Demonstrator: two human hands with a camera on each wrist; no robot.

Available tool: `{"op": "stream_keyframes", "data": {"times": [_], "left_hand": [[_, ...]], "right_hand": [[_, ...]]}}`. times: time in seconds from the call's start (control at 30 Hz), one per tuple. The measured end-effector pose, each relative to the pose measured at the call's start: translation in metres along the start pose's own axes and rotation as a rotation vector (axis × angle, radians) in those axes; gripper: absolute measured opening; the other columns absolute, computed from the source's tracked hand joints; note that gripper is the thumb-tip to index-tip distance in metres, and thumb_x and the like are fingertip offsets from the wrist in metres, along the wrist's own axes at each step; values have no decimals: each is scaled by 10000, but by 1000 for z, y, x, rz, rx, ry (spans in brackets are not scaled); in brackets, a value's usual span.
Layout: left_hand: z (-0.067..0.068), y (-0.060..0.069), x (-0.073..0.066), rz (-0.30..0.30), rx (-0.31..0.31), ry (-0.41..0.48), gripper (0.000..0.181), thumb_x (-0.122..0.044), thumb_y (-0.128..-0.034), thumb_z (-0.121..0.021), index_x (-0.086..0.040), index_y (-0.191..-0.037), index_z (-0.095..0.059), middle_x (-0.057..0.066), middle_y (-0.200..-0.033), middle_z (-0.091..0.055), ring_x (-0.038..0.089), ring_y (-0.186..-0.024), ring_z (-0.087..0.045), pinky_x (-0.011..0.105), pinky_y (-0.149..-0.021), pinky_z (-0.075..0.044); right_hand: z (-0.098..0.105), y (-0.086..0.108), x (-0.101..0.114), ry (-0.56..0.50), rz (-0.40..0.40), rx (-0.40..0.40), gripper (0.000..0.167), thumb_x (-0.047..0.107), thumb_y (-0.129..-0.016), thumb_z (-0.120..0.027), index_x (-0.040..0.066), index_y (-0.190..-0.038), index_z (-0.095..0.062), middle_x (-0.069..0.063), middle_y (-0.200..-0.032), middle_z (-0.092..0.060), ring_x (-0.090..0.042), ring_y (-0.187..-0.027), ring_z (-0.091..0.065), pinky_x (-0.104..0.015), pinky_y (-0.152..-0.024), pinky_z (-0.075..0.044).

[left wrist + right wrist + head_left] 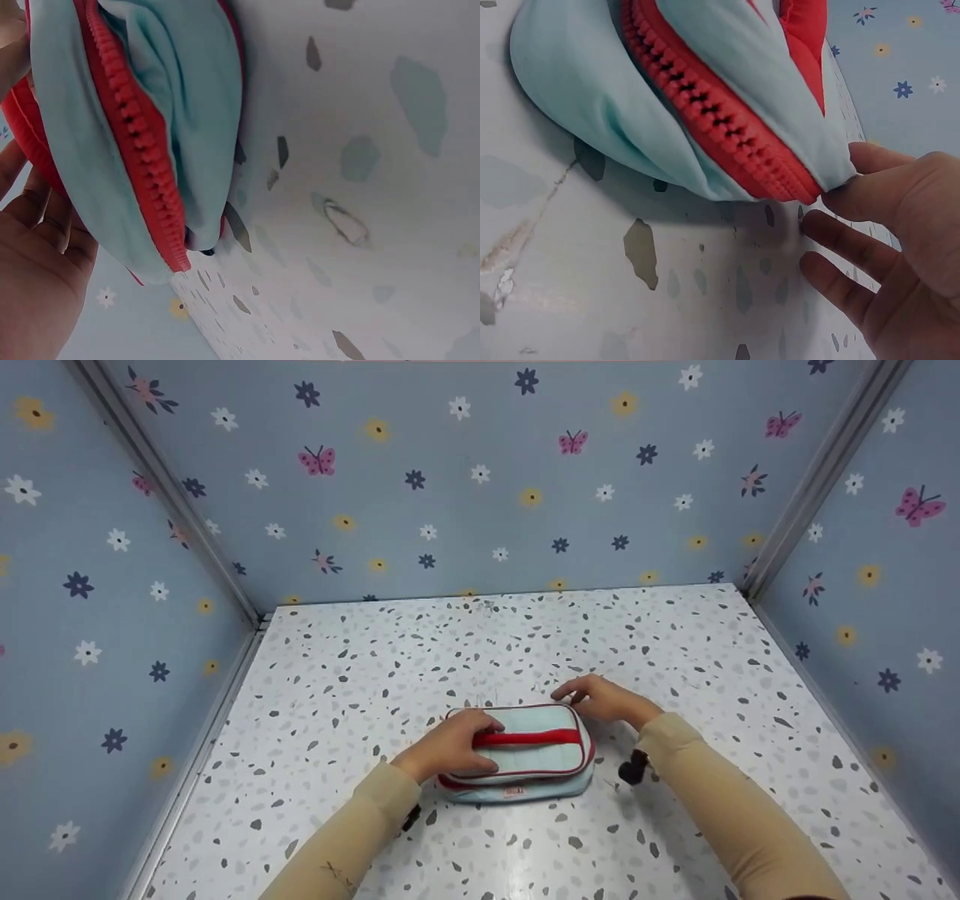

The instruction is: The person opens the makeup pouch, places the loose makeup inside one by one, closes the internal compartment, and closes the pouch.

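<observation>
A pale blue zip pouch (525,761) with red piping, a red strap handle (532,737) and a chunky red zipper (139,139) sits upright on the table. My left hand (450,742) rests on the left end of its lid, thumb and fingers spread either side of the handle. At the back right corner is my right hand (607,699); its thumb and index finger pinch the corner by the zipper's end (802,187). The other fingers (847,240) stretch out below, off the pouch. Any zipper pull between the pinching fingertips is hidden.
The white speckled table (360,660) meets a blue flowered panel (480,480) at the back, with similar panels at both sides. Metal rails (195,750) run along the seams. A dark object (634,767) shows by the right wrist.
</observation>
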State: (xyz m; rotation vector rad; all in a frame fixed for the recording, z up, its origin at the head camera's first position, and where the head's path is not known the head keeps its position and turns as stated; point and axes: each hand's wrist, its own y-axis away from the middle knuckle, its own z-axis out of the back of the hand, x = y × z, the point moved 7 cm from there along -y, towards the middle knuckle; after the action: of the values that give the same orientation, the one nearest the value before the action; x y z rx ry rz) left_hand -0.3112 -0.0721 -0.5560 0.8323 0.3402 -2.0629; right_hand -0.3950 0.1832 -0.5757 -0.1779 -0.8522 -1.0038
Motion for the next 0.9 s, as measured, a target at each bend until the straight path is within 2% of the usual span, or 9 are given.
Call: {"op": "stream_keyframes", "data": {"times": [0.2, 0.33, 0.47, 0.6, 0.7, 0.77, 0.9], "left_hand": [[-2, 1, 0, -1, -9, -28, 617, -272, -828, -930, -107, -1381, -710, 56, -1278, -682, 231, -1199, -626, 462, -1127, -504], [-2, 2, -1, -10, -9, -45, 598, -282, -831, -919, -105, -1367, -720, 41, -1243, -691, 217, -1166, -641, 449, -1109, -517], [-2, 3, 1, 4, -12, -45, 559, -288, -824, -921, -135, -1330, -737, 4, -1199, -682, 186, -1126, -634, 428, -1085, -525], [-2, 3, 1, -10, -19, -38, 420, -269, -802, -933, -155, -1170, -765, -39, -1070, -661, 151, -1016, -598, 388, -992, -530], [-1, 3, 1, -26, -13, -41, 358, -256, -790, -934, -156, -1078, -746, -54, -1016, -639, 139, -976, -570, 371, -951, -520], [0, 3, 2, -25, -1, -47, 353, -252, -786, -933, -160, -1059, -729, -62, -1013, -629, 134, -978, -566, 367, -951, -517], [2, 4, 5, -22, 18, -53, 350, -243, -778, -936, -170, -1036, -711, -65, -1009, -622, 138, -987, -563, 373, -957, -513]], "right_hand": [[-6, -5, 2, -2, 36, 81, 410, 16, -1052, -608, 120, -1436, -710, -119, -1472, -690, -356, -1303, -650, -569, -1134, -503], [-9, -6, 1, -32, 37, 137, 433, -5, -1047, -594, 113, -1450, -697, -140, -1488, -676, -361, -1341, -630, -571, -1175, -472], [-9, -6, -1, -56, 10, 161, 417, 10, -1047, -612, 134, -1433, -710, -123, -1448, -693, -326, -1343, -629, -567, -1190, -463], [-9, -5, -2, -51, 16, 175, 437, -31, -1013, -607, 107, -1412, -722, -97, -1315, -733, -216, -1109, -643, -420, -1016, -535], [-11, -5, -3, -45, 35, 184, 433, -64, -977, -600, 64, -1364, -746, -77, -1178, -748, -173, -955, -585, -329, -869, -492], [-12, -4, -3, -25, 40, 186, 402, -59, -964, -615, 60, -1314, -771, -46, -1111, -750, -147, -924, -579, -299, -846, -483], [-15, -3, -2, 7, 45, 191, 321, -30, -975, -651, 66, -1241, -803, -37, -1072, -764, -128, -934, -601, -296, -886, -498]]}}
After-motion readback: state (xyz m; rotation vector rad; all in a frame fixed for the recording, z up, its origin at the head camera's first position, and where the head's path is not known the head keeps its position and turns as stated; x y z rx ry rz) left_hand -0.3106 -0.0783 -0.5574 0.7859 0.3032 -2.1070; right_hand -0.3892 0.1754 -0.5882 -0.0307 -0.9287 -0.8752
